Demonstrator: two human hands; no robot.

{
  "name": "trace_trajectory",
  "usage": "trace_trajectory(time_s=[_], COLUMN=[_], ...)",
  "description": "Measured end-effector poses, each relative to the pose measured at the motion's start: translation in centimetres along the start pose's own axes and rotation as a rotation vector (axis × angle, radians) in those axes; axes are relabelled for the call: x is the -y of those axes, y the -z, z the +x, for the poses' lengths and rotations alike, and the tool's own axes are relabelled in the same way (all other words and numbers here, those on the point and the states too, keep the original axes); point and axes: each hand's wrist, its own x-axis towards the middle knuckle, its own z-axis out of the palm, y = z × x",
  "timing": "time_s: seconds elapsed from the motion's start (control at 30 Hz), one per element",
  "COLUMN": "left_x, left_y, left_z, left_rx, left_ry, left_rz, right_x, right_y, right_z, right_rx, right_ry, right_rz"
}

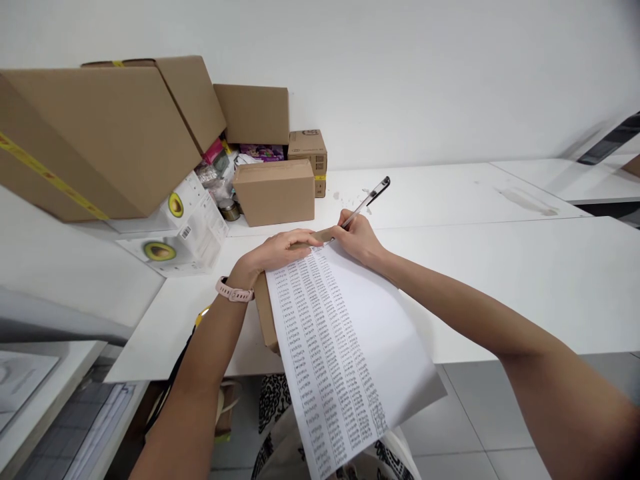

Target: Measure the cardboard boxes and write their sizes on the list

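Note:
A large white sheet of paper [345,347], written in several columns of small black script, lies over a brown cardboard piece [267,313] and hangs past the table's front edge. My left hand [287,249] rests flat on the sheet's top left, fingers stretched out. My right hand [357,237] is closed around a clear pen with a black cap end [373,195], its tip at the sheet's top edge beside the columns. The pen tip itself is mostly hidden by the fingers. The right half of the sheet is blank.
On the white table [500,280], a small cardboard box [275,193] stands behind my left hand. Large cartons [95,133], avocado-printed white boxes [200,237] and mixed packets crowd the left. A dark-edged panel [610,139] leans at the far right. A lower shelf [50,380] holds papers.

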Motion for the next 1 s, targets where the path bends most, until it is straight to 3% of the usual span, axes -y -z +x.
trace_trajectory(time_s=[1.0], left_x=[-0.16], left_y=[0.06], left_z=[-0.2], left_rx=[0.007], left_ry=[-0.009], left_rz=[-0.001], right_x=[0.26], right_y=[0.15], right_z=[-0.09], right_rx=[0.013], right_ry=[-0.007], right_rz=[-0.043])
